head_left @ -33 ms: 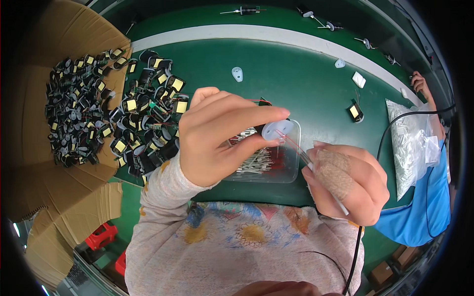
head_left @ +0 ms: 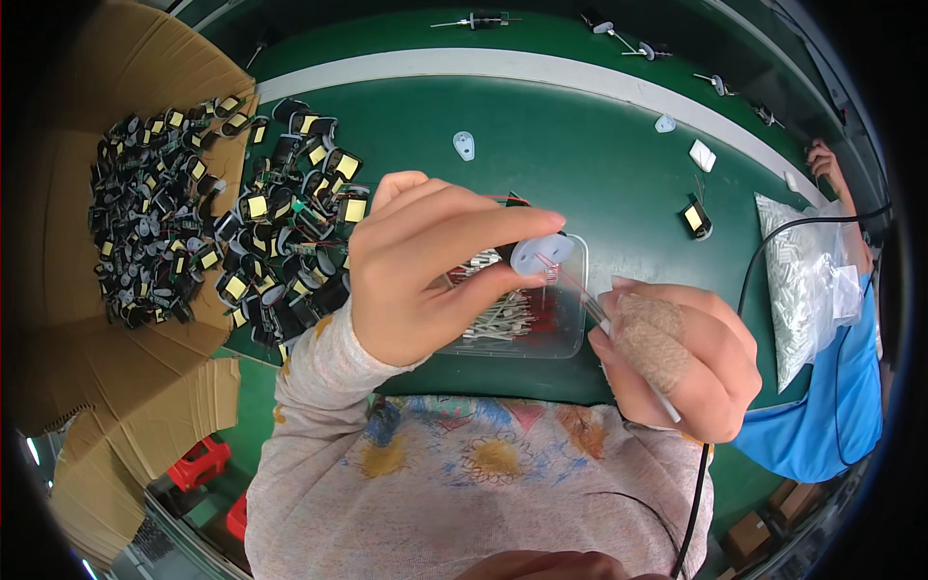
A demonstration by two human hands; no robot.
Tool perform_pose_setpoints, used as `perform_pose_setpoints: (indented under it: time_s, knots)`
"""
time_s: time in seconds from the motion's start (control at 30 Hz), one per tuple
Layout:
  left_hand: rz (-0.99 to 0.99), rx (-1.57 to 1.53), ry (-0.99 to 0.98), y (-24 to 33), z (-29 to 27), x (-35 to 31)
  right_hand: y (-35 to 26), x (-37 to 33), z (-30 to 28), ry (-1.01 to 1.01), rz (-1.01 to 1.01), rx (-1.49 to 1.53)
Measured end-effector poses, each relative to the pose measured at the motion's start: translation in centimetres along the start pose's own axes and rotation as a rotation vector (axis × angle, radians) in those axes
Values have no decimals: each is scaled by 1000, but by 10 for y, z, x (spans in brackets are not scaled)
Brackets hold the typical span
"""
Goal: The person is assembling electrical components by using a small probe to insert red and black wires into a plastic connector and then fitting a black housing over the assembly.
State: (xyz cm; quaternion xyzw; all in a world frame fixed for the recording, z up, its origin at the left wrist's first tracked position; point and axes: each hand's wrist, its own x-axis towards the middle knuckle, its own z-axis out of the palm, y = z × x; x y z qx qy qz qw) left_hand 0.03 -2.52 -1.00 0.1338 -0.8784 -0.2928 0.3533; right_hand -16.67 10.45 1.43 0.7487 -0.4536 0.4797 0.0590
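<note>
My left hand (head_left: 425,261) pinches a small black module with a pale oval end cap (head_left: 539,255) between thumb and fingertips. Thin red wires (head_left: 570,278) stretch from holes in the cap toward my right hand (head_left: 686,358). That hand is closed around a slim white tube (head_left: 667,404) with a shiny end by the wires; a tan bandage wraps one finger. Beneath the hands stands a clear plastic bin (head_left: 541,352), holding several white-sleeved pieces with red wires. My left hand hides part of it.
On the left, a cardboard box (head_left: 68,242) and a pile of black modules (head_left: 309,208). A loose cap (head_left: 465,146), a single module (head_left: 695,219) and a bag of white pieces (head_left: 788,290) lie on the green table. Black cable (head_left: 694,503) hangs at right; another person's hand (head_left: 824,164) is beyond.
</note>
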Motion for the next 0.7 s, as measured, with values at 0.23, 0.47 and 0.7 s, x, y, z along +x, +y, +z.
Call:
perform_pose_setpoints:
  time_s: [0.23, 0.47, 0.7]
  knots:
    - [-37, 30, 17, 2, -1, -2, 0, -7, 6, 28, -38, -26]
    - [65, 119, 67, 1, 0, -3, -2, -3, 7, 75, 102, 3]
    - [45, 109, 82, 4, 2, -2, -2, -5, 5, 100, 125, 29]
